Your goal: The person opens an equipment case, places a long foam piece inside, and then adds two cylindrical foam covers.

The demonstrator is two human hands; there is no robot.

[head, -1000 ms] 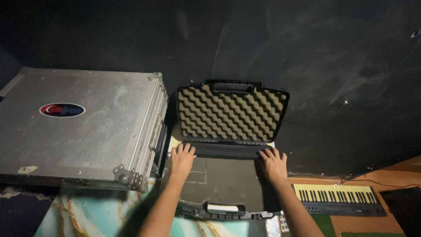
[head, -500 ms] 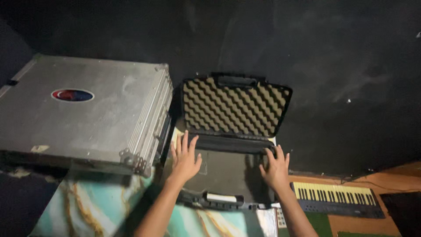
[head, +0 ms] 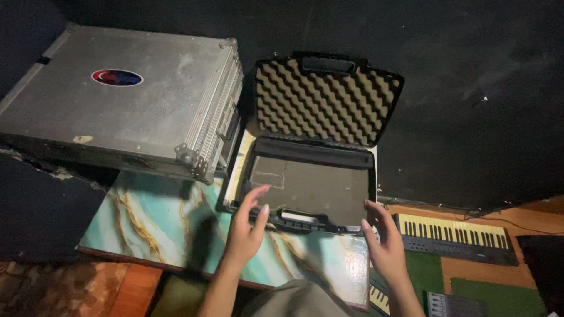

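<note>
1. Leftmost, resting flat on a dark surface: large scuffed silver metal flight case (head: 117,111) with riveted corner fittings and an oval red-and-blue badge on its lid, shut, its latch side turned toward the neighbouring case.
2. Beneath and in front, partly covered by both cases: tabletop with a teal, white and gold marble pattern (head: 153,229), serving as the work surface.
3. Centre, just beside the flight case: black plastic carrying case (head: 311,188), lid propped upright against the dark wall to show egg-crate foam lining, flat dark foam base empty, moulded handle facing the person.
4. Hovering at the near edge of that case: left hand (head: 247,229), fingers spread and loose, thumb raised over the handle area, gripping nothing.
5. Opposite, off the case's right front corner: right hand (head: 385,243), palm inward, fingers loosely parted, likewise holding nothing; contact with the case not discernible.
6. Farther right, lower down on a wooden floor: slim dark electronic keyboard with pale keys (head: 455,238), lying well apart from the hands.
</note>
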